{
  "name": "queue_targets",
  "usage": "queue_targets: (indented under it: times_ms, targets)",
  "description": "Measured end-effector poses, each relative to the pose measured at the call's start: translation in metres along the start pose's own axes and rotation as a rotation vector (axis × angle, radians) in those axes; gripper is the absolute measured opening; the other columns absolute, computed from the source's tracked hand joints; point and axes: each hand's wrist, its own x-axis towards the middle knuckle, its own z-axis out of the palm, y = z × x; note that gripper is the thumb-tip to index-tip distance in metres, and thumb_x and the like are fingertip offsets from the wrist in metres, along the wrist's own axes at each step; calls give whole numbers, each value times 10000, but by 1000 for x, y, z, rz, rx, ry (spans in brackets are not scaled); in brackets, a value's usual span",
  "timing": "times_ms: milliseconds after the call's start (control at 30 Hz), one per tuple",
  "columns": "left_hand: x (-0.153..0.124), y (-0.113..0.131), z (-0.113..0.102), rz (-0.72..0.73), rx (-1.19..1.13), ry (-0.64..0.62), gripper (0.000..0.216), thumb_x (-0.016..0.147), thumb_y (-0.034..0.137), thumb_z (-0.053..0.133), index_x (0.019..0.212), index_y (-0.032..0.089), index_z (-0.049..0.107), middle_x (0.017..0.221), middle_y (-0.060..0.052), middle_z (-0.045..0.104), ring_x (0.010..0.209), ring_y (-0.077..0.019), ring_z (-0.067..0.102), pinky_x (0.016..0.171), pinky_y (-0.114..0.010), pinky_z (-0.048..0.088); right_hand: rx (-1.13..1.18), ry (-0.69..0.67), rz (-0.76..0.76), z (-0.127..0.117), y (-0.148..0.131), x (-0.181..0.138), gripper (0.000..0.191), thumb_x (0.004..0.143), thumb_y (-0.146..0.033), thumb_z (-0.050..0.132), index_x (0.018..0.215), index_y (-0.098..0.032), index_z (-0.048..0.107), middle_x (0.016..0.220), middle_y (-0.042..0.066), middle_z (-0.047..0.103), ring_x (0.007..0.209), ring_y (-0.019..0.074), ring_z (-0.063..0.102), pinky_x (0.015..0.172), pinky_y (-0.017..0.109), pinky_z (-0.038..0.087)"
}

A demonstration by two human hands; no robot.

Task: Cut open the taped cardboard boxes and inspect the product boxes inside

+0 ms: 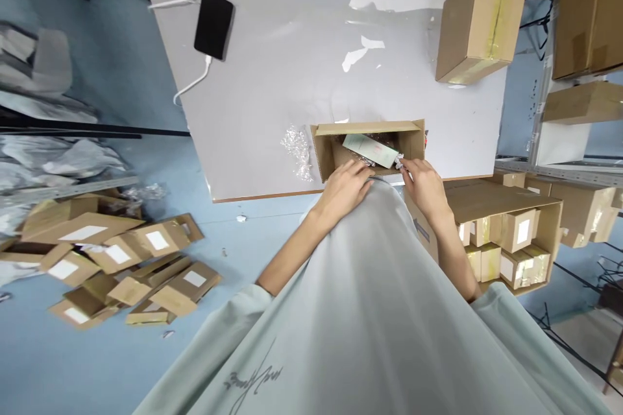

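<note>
A small open cardboard box [331, 154] stands at the near edge of the grey table [292, 78]. Inside it lies a pale green flat packet [370, 149] at a tilt. My left hand [343, 188] rests with curled fingers on the box's near rim. My right hand [424, 183] is at the box's near right corner, fingers pinched on a bit of crinkled clear wrap [400, 162]. My light shirt hides the box's front wall.
Crumpled clear plastic [298, 150] lies left of the box. A black phone [214, 24] on a white cable sits far left on the table. A large carton [479, 13] stands far right. A floor carton [516, 240] holds several small boxes; flattened mailers [121, 266] litter the floor left.
</note>
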Motion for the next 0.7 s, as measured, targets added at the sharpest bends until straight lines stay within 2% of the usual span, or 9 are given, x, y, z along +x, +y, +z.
queue_targets:
  times_ms: [100, 200, 333, 433, 500, 600, 700]
  targets:
    - [-5, -3, 1, 14, -6, -22, 269, 1138, 248, 563, 1172, 233, 829, 1155, -119, 776, 1120, -311, 699, 991, -460, 603, -23, -17, -13, -2, 0, 18, 460, 1157, -203, 444, 1525, -135, 710, 1337, 198, 787, 1269, 366, 705, 1135, 483, 577]
    - [-8, -2, 1, 53, -23, -31, 282, 1143, 240, 564, 1081, 240, 839, 1099, -105, 769, 1094, -286, 700, 966, -429, 601, -102, -104, -46, 6, -4, 49, 476, 1115, -199, 564, 1574, -121, 662, 1424, 230, 750, 1323, 377, 691, 1146, 486, 577]
    - [-11, -1, 5, 63, -2, -29, 292, 1145, 238, 564, 1057, 240, 843, 1086, -101, 766, 1106, -281, 702, 968, -422, 597, -302, -384, -32, 35, -23, 101, 594, 1037, -270, 760, 1581, -61, 642, 1518, 318, 700, 1433, 412, 656, 1153, 497, 581]
    - [-13, 0, 6, 44, -5, -19, 273, 1141, 239, 576, 1109, 243, 847, 1110, -97, 768, 1127, -282, 707, 991, -424, 599, -410, -527, 0, 57, -40, 131, 516, 1007, -163, 745, 1492, 9, 702, 1463, 382, 720, 1422, 429, 697, 1128, 503, 596]
    - [-14, 0, 6, 25, -19, -1, 258, 1138, 258, 592, 1144, 234, 849, 1139, -101, 772, 1148, -289, 709, 1019, -436, 603, -447, -535, -6, 68, -47, 140, 480, 992, -94, 692, 1456, 21, 724, 1429, 387, 740, 1386, 431, 733, 1091, 527, 617]
    - [-14, 0, 5, -22, -66, 51, 316, 1162, 309, 550, 1148, 211, 850, 1207, -115, 782, 1166, -300, 711, 1073, -465, 606, -517, -526, -16, 77, -52, 145, 536, 974, -46, 628, 1502, 19, 697, 1480, 395, 713, 1372, 451, 744, 1002, 560, 658]
    - [-12, -4, 4, -106, -101, 140, 379, 1174, 292, 475, 1190, 190, 840, 1372, -142, 766, 1235, -316, 712, 1143, -503, 597, -561, -513, -38, 79, -52, 144, 537, 966, -10, 598, 1491, 40, 697, 1482, 407, 704, 1323, 436, 766, 953, 516, 669]
